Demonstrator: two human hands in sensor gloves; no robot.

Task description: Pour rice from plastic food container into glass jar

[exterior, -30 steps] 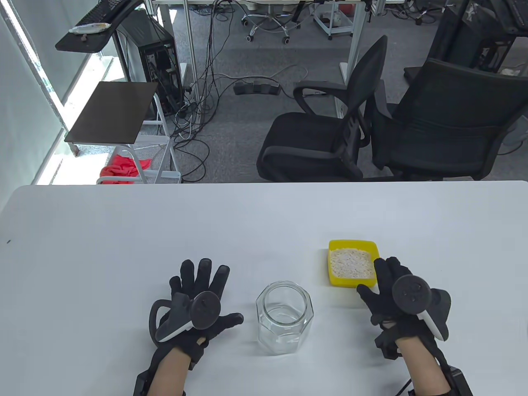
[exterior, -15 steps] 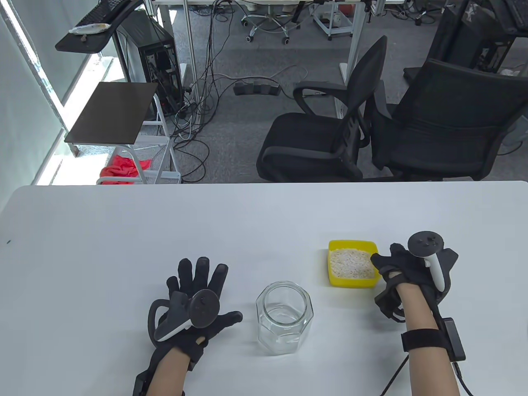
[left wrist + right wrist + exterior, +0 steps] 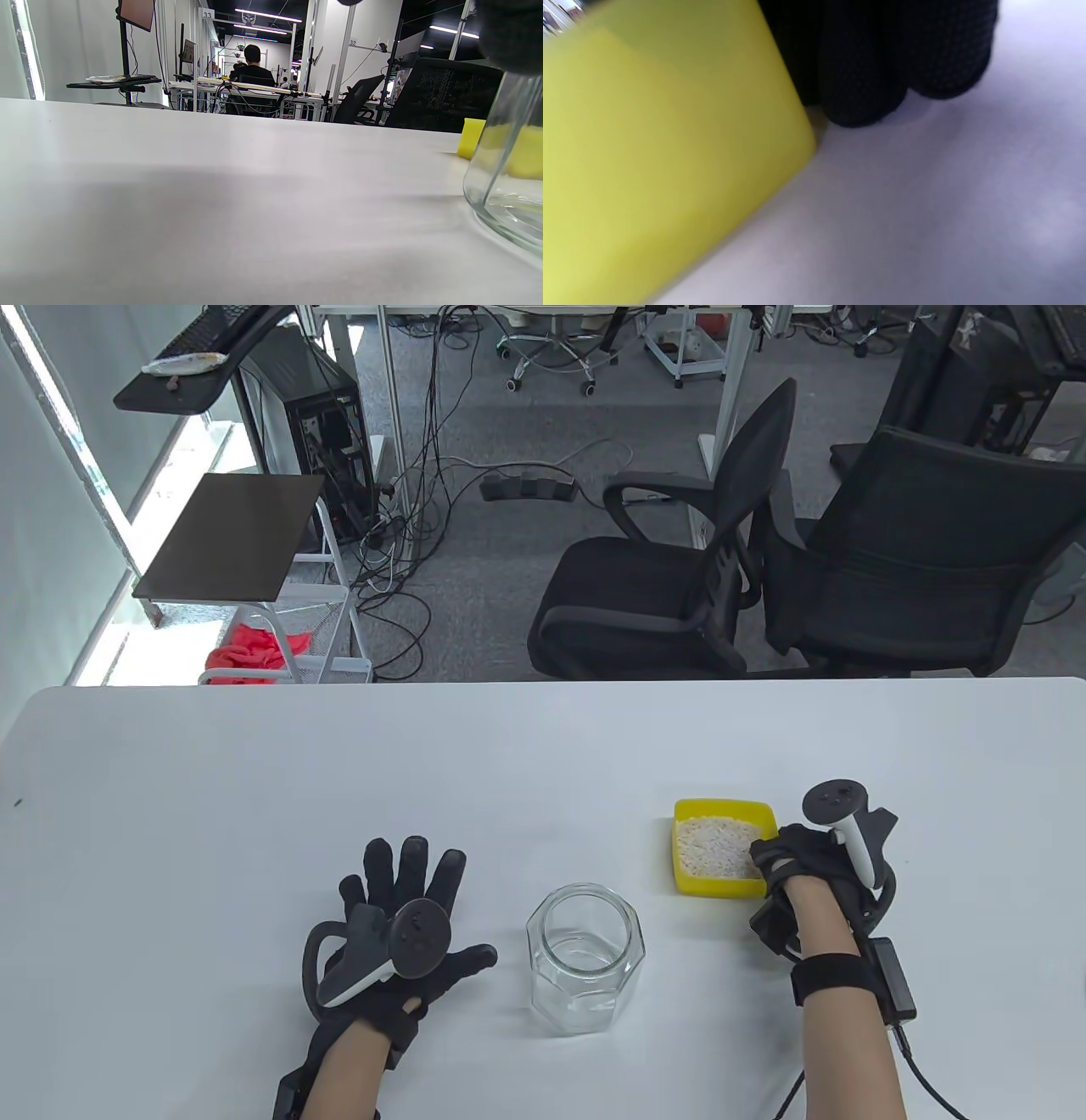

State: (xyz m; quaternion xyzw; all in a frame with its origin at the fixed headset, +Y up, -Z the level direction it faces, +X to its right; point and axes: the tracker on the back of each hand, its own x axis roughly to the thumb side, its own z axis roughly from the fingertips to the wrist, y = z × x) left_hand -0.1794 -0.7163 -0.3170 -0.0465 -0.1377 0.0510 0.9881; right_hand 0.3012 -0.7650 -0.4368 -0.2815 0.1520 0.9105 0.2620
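Your right hand (image 3: 802, 857) has swung round in the last second: it lay flat with its fingers over the near right corner of the plastic food container (image 3: 724, 848), and now it stands on edge against that container's right wall, thumb hooked over the rim at the near right corner. The right wrist view shows its fingers (image 3: 865, 63) pressed to the yellow wall down at the desk (image 3: 254, 814). You have taken hold of the container, though how firm that grip is I cannot tell.

The container has shifted very slightly toward the glass jar (image 3: 585, 959) and appears to sit on the desk with its rice (image 3: 717, 847) level, so the lift has not begun. It lies beyond the jar and to the jar's right, near but not touching.

The jar stands upright, open-mouthed and apparently empty, between your two hands. Your left hand (image 3: 399, 942) has not moved: it lies flat on the desk to the jar's left, fingers spread, grasping nothing, its thumb pointing toward the jar without reaching it.

I judge the grasp step is about finished; next comes raising the container and bringing a corner over the jar's mouth. A one-sided grip on a loaded tub could let it tip early.
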